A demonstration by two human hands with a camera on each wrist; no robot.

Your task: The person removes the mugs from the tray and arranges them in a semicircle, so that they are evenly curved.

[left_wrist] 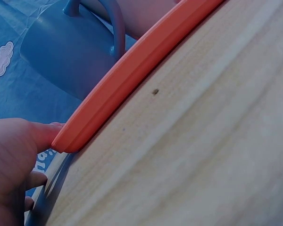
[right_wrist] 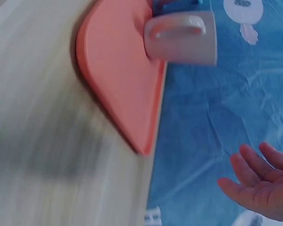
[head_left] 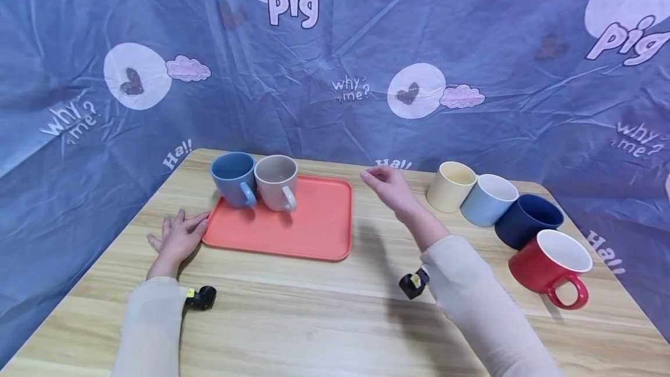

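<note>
A coral-red tray (head_left: 314,231) lies on the table, with a blue mug (head_left: 232,182) and a grey mug (head_left: 274,185) side by side at its far left. My left hand (head_left: 180,237) touches the tray's left edge, fingers spread and relaxed. In the left wrist view, the thumb side meets the corner of the tray (left_wrist: 118,82), with the blue mug (left_wrist: 68,49) behind. My right hand (head_left: 389,189) hangs in the air to the right of the tray and holds nothing. Its fingers (right_wrist: 247,172) are loosely bent in the right wrist view, apart from the grey mug (right_wrist: 181,40).
On the right a slanting row of mugs stands close together: cream (head_left: 449,188), light blue (head_left: 488,201), navy (head_left: 526,223) and red (head_left: 544,263). A blue printed cloth (head_left: 335,45) hangs behind the wooden table (head_left: 293,313).
</note>
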